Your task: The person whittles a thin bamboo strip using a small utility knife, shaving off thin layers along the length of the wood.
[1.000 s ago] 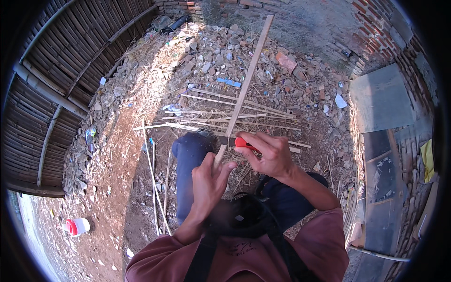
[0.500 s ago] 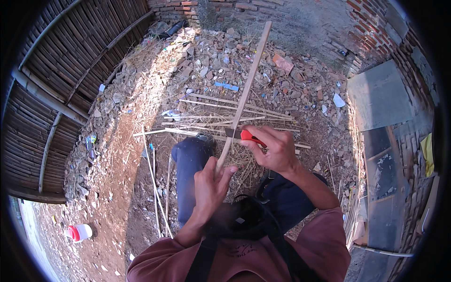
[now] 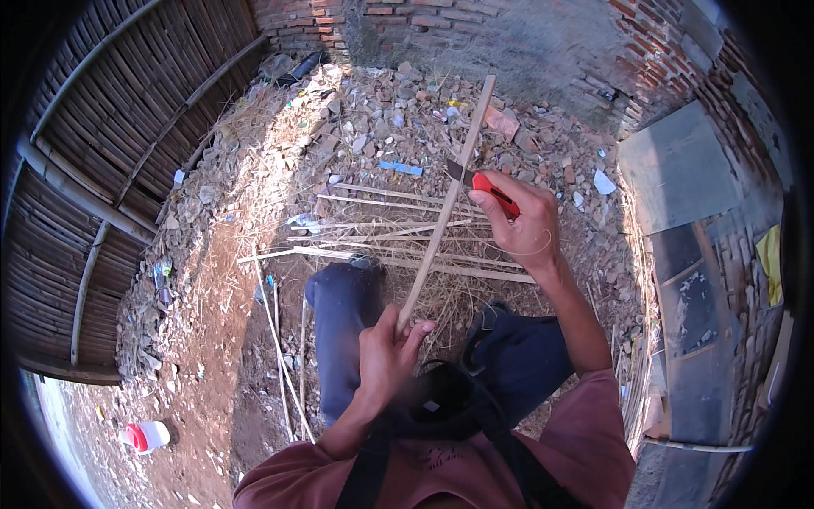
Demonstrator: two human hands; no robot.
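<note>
Head view looks down on dirt ground (image 3: pixel 199 373) strewn with rubble, a sunlit band running along its left part. Beyond it stands a brick wall (image 3: pixel 500 38), partly plastered; a dark slatted wall (image 3: pixel 110 136) closes off the left side. On the right, a grey sheet (image 3: pixel 678 170) rests near a long dark panel (image 3: pixel 691 310). The person's knees, in dark blue trousers (image 3: pixel 339 331), are bent in the lower middle. Several pale strips (image 3: pixel 475 270) lie roughly crosswise ahead of the knees, and others lie lengthwise to the left.

One pale strip (image 3: pixel 445 216) is held up over them, slanting from between the knees toward the brick wall. The left hand (image 3: pixel 383 356) grasps its lower end, thumb out to the right. The right hand (image 3: pixel 527 212) is closed around a red-handled knife (image 3: pixel 498 195), whose dark blade (image 3: pixel 458 172) crosses the strip's upper part; whether it bites in, I cannot tell. A white container with a red lid (image 3: pixel 151 436) lies at lower left. One thin, pale curl (image 3: pixel 536 250) loops by the right wrist.
</note>
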